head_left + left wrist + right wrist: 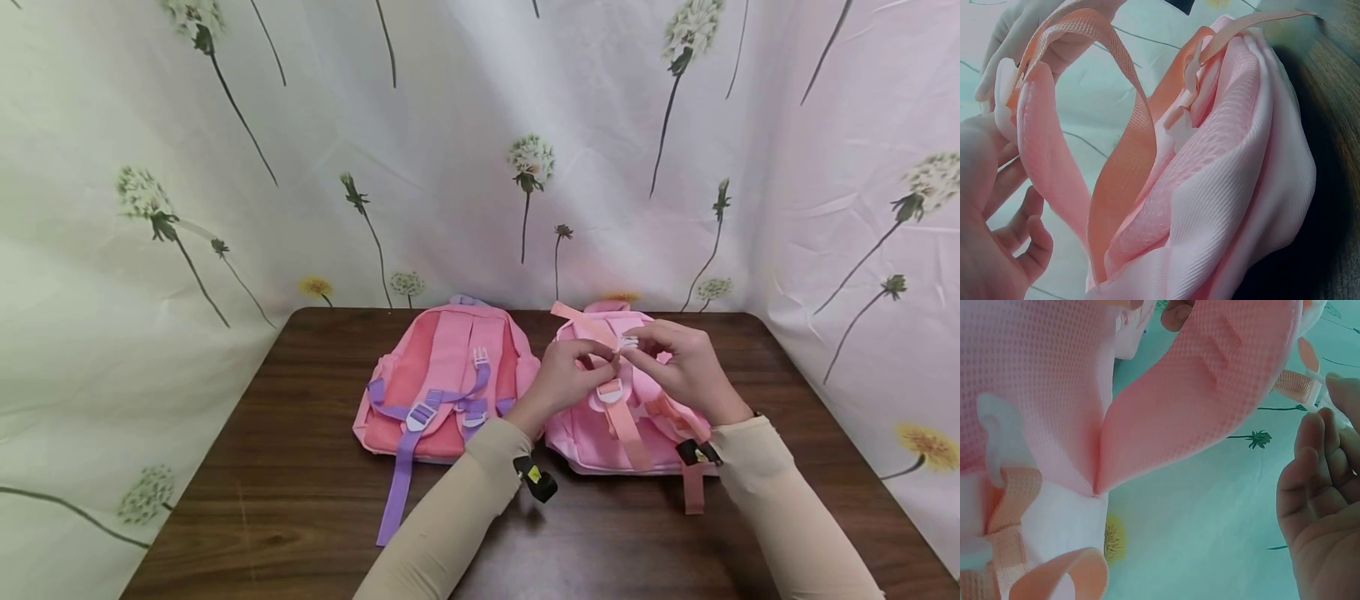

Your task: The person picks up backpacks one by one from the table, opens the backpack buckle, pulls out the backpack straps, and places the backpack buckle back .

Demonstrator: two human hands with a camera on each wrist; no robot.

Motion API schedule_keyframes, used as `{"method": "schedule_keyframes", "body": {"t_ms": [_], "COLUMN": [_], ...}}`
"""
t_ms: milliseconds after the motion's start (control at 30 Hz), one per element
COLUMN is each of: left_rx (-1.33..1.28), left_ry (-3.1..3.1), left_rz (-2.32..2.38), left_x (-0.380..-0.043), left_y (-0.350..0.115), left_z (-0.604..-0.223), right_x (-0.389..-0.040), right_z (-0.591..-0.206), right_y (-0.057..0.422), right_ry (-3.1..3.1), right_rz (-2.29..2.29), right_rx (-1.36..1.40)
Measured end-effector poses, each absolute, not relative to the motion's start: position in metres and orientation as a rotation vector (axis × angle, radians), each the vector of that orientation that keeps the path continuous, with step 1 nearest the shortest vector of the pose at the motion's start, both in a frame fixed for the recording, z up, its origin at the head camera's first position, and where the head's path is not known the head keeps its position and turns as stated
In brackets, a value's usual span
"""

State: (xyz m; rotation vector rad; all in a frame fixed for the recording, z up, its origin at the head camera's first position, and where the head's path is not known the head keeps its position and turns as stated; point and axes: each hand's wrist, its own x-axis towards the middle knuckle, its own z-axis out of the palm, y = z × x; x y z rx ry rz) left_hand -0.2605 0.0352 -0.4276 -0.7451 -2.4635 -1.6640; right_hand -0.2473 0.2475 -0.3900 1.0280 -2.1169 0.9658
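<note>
A pink backpack (585,442) with orange webbing lies on the table's right half, its shoulder straps facing up. My left hand (573,375) bends over it, fingertips and thumb pinching an orange strap near a white slider (610,390). Close beside it, my right hand (678,362) pinches a white plastic buckle (628,342) joined to orange webbing (1294,385). The padded shoulder strap (1054,144) is lifted off the bag in the left wrist view. Fingers partly cover both pinched parts.
Left of my hands lies a second pink backpack (450,333) with purple straps; one purple strap (396,492) trails toward the front. Both bags lie on a dark wooden table (262,467). A dandelion-print curtain (450,167) hangs behind.
</note>
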Motion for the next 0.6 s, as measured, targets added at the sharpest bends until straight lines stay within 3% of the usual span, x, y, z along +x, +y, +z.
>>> {"method": "schedule_keyframes", "body": {"t_ms": [600], "left_rx": [-0.849], "left_ry": [-2.595], "left_rz": [-1.503], "left_x": [-0.266], "left_y": [0.025], "left_z": [-0.425], "right_x": [-0.25], "right_z": [-0.401], "right_y": [0.249], "right_ry": [-2.193], "right_rz": [1.015], "right_rx": [0.981]}}
